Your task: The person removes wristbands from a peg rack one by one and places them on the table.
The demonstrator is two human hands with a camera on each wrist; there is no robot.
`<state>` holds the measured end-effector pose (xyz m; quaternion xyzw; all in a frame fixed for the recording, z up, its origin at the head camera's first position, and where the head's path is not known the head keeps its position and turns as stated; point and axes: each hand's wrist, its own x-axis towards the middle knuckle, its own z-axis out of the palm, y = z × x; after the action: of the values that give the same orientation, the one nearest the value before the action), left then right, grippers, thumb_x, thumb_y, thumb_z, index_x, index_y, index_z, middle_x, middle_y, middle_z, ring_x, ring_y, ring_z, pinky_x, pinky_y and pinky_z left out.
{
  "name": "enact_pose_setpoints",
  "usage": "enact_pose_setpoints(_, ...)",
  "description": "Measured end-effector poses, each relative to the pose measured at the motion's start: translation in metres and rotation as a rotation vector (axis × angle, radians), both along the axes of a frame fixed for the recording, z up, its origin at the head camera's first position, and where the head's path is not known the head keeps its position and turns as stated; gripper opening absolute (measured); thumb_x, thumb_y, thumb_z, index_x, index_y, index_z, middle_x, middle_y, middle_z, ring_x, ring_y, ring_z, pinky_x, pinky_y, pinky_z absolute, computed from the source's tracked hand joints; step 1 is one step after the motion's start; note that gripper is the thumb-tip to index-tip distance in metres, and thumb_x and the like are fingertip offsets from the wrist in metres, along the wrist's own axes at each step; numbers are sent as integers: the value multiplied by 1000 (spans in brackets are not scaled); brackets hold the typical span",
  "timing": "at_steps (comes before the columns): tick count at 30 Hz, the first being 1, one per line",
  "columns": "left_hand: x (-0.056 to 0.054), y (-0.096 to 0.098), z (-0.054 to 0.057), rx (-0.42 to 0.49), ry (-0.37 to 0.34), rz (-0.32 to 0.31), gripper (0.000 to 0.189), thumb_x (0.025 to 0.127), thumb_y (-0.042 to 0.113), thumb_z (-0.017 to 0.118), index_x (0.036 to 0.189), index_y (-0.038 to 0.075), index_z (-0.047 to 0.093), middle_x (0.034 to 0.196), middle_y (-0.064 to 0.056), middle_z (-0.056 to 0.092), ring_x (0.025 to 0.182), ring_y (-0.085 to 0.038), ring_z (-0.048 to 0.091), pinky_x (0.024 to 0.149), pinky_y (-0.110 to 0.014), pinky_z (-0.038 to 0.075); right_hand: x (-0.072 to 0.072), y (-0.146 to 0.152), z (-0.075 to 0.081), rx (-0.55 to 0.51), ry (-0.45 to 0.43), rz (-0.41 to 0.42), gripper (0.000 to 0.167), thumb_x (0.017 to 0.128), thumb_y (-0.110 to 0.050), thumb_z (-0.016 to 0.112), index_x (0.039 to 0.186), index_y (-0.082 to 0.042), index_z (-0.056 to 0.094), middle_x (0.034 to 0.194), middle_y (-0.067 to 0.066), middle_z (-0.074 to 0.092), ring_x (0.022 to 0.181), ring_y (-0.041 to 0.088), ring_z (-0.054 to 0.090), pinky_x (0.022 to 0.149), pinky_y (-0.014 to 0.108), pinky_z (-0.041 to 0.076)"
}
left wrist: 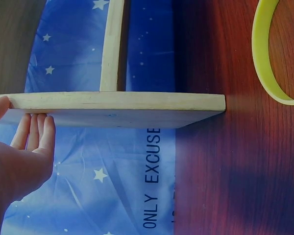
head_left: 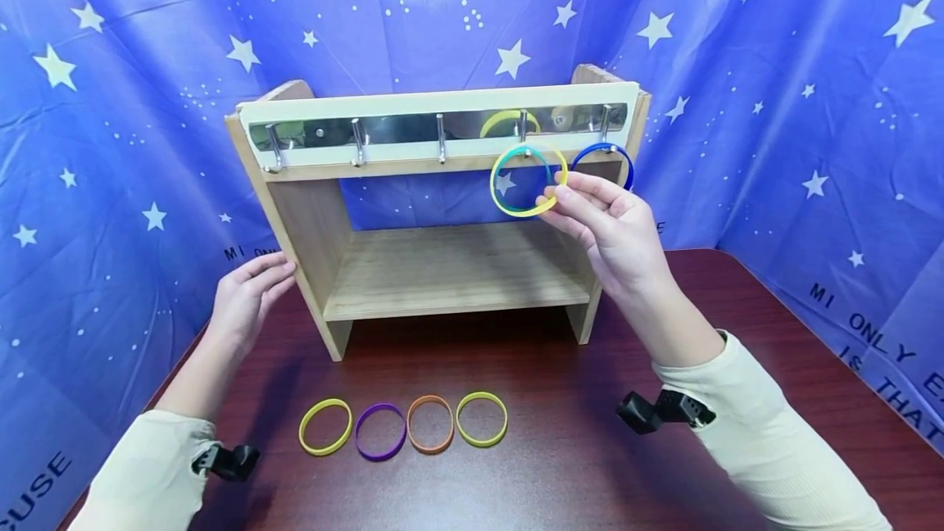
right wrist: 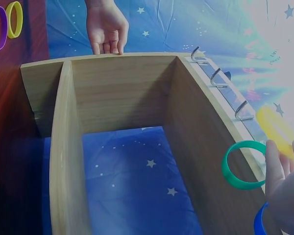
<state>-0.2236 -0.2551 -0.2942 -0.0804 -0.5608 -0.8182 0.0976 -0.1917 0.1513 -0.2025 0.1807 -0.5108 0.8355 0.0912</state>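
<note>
My right hand pinches a yellow wristband between thumb and fingers, in front of the fourth hook of a wooden rack. A green wristband hangs on that hook, seen through the yellow ring in the head view. On the rightmost hook hangs a blue wristband, partly behind my right hand. My left hand rests against the rack's left side panel, its fingers fairly straight on the outer face and the thumb at the front edge.
Before the rack, a yellow wristband, a purple one, an orange one and a yellow-green one lie in a row on the dark red table. Three bare hooks are at the left. A blue star-patterned curtain surrounds the table.
</note>
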Motion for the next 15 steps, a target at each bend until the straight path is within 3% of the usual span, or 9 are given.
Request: enact_pose_setpoints(15, 0, 0, -1, -3, 17, -5, 30, 90, -11, 52, 85, 11, 72, 86, 4, 71, 82, -5, 70, 77, -16, 59, -4, 5, -13, 1, 10, 74, 19, 88, 9, 60, 94, -6, 70, 83, 5, 74, 82, 13, 72, 81, 29, 61)
